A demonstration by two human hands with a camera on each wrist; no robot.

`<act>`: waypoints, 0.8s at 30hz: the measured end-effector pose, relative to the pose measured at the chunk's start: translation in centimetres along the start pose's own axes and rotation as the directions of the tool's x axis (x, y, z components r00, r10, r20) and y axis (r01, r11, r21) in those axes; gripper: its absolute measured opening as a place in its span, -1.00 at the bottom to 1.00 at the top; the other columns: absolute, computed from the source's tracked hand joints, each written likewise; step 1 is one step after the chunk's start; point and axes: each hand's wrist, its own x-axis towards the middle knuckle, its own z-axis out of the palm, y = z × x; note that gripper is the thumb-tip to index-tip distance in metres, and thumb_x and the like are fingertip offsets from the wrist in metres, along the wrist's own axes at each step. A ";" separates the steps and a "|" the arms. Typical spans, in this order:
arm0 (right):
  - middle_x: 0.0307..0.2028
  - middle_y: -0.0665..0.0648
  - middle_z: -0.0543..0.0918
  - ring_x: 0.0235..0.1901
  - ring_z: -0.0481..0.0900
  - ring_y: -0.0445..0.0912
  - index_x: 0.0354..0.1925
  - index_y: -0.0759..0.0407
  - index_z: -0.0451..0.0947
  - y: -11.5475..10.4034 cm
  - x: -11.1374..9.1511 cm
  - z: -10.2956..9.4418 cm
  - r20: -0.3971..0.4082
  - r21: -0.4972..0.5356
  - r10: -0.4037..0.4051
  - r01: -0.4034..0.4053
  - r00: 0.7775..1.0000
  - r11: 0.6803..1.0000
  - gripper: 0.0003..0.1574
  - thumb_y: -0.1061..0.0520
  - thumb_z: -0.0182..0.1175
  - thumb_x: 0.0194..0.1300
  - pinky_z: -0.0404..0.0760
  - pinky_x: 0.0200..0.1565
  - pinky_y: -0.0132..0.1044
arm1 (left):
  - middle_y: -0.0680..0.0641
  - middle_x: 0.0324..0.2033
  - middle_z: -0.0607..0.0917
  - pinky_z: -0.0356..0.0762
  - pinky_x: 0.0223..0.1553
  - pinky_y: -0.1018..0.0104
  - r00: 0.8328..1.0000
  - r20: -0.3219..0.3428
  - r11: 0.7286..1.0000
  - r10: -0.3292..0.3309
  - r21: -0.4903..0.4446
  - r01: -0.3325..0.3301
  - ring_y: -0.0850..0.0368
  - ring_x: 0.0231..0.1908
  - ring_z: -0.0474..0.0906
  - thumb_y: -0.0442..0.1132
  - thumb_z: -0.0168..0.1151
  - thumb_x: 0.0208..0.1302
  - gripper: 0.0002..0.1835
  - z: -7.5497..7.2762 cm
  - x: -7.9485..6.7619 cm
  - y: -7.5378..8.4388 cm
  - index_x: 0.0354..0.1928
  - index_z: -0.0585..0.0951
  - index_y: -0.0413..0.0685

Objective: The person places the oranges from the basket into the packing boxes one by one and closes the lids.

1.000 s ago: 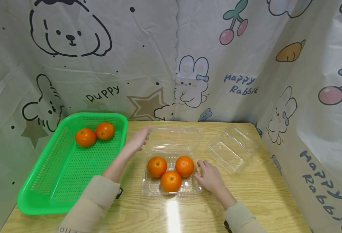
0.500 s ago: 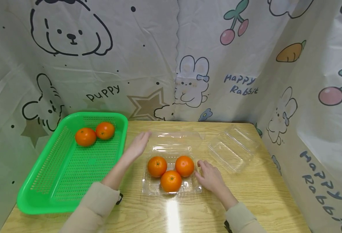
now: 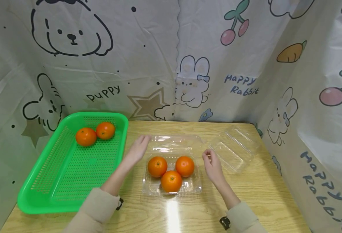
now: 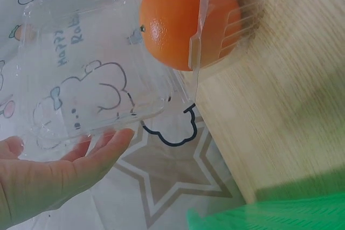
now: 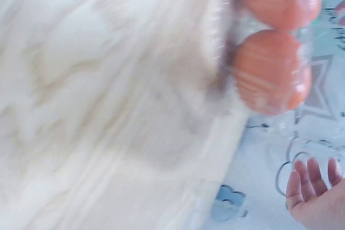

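A clear plastic clamshell box (image 3: 150,187) stands on the table with three oranges (image 3: 171,181) in its base. Its hinged lid (image 3: 175,139) is tilted up at the far side. My left hand (image 3: 137,149) touches the lid's left end; in the left wrist view its extended fingers (image 4: 110,146) lie along the lid's edge, with the thumb apart. My right hand (image 3: 212,165) is just right of the box, near the lid's right end. Its fingers are loosely bent and hold nothing, as the right wrist view also shows of the hand (image 5: 318,197).
A green plastic basket (image 3: 124,139) stands at the left with two oranges (image 3: 85,137) at its far end. Another clear plastic container (image 3: 232,149) lies open at the right rear. Printed cloth (image 3: 147,42) walls off the back and both sides.
The lid has swung up towards me, with my left hand following its left end. My right hand has left the box's right side and moved farther back.
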 end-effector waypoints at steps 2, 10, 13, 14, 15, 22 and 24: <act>-0.22 0.29 0.50 -0.21 0.48 0.12 -0.17 0.32 0.36 -0.7 0.1 -0.2 -0.050 0.088 0.020 -0.015 0.999 0.996 -0.77 0.16 -0.12 0.37 0.45 -0.23 -0.21 | -0.29 0.17 0.38 0.20 0.18 -0.11 1.000 -0.011 1.000 0.010 -0.001 -0.010 -0.23 0.18 0.27 0.08 -0.33 0.37 -0.41 0.1 -0.1 -0.1 0.20 0.32 -0.22; -0.04 0.34 0.44 -0.02 0.40 0.16 -0.03 0.37 0.31 -3.0 0.3 -0.8 -0.068 0.300 0.094 -0.070 0.993 0.951 -0.52 -0.02 -0.28 0.44 0.38 -0.04 -0.08 | -0.28 0.11 0.44 0.25 0.15 -0.10 0.998 -0.055 0.999 0.036 -0.015 -0.037 -0.21 0.14 0.32 0.05 -0.28 0.36 -0.47 0.5 -0.7 -0.4 0.09 0.39 -0.21; -0.04 0.33 0.44 -0.01 0.39 0.14 -0.01 0.38 0.34 -3.4 0.2 -0.8 -0.057 0.330 0.097 -0.073 0.994 0.941 -0.47 -0.05 -0.26 0.44 0.38 -0.02 -0.13 | -0.28 0.09 0.46 0.27 0.14 -0.09 0.996 -0.078 0.999 0.043 -0.018 -0.044 -0.20 0.13 0.33 0.04 -0.25 0.36 -0.48 0.8 -1.0 -0.5 0.10 0.40 -0.22; -0.04 0.32 0.45 -0.01 0.39 0.12 0.00 0.38 0.35 -3.5 0.2 -0.8 -0.050 0.330 0.097 -0.076 0.994 0.941 -0.46 -0.05 -0.25 0.43 0.38 -0.02 -0.16 | -0.28 0.08 0.47 0.28 0.13 -0.08 0.995 -0.087 0.999 0.045 -0.018 -0.047 -0.20 0.12 0.35 0.03 -0.25 0.36 -0.49 0.9 -1.0 -0.6 0.10 0.40 -0.23; -0.03 0.31 0.45 0.00 0.38 0.12 0.01 0.38 0.36 -3.5 0.2 -0.8 -0.041 0.328 0.097 -0.079 0.994 0.941 -0.45 -0.06 -0.23 0.43 0.38 -0.02 -0.18 | -0.28 0.07 0.47 0.29 0.13 -0.07 0.994 -0.097 0.999 0.050 -0.017 -0.051 -0.20 0.11 0.36 0.02 -0.24 0.36 -0.49 0.9 -1.1 -0.6 0.10 0.40 -0.24; 0.10 0.36 0.44 0.10 0.37 0.14 0.12 0.42 0.35 -3.7 -0.3 -0.8 -0.007 0.315 0.066 -0.061 0.998 0.947 -0.42 -0.02 -0.18 0.42 0.34 0.10 0.02 | -0.29 0.00 0.52 0.37 0.06 -0.03 0.986 -0.144 0.996 0.081 -0.022 -0.085 -0.18 0.04 0.42 -0.04 -0.18 0.36 -0.53 1.4 -1.6 -0.9 0.06 0.43 -0.29; 0.11 0.36 0.44 0.11 0.38 0.13 0.12 0.42 0.37 -3.8 -0.5 -0.8 -0.011 0.314 0.077 -0.070 0.997 0.947 -0.43 -0.02 -0.16 0.41 0.35 0.11 0.02 | -0.29 -0.01 0.53 0.37 0.06 -0.03 0.985 -0.150 0.995 0.090 -0.028 -0.096 -0.18 0.04 0.43 -0.06 -0.17 0.35 -0.54 1.5 -1.8 -1.0 0.05 0.43 -0.30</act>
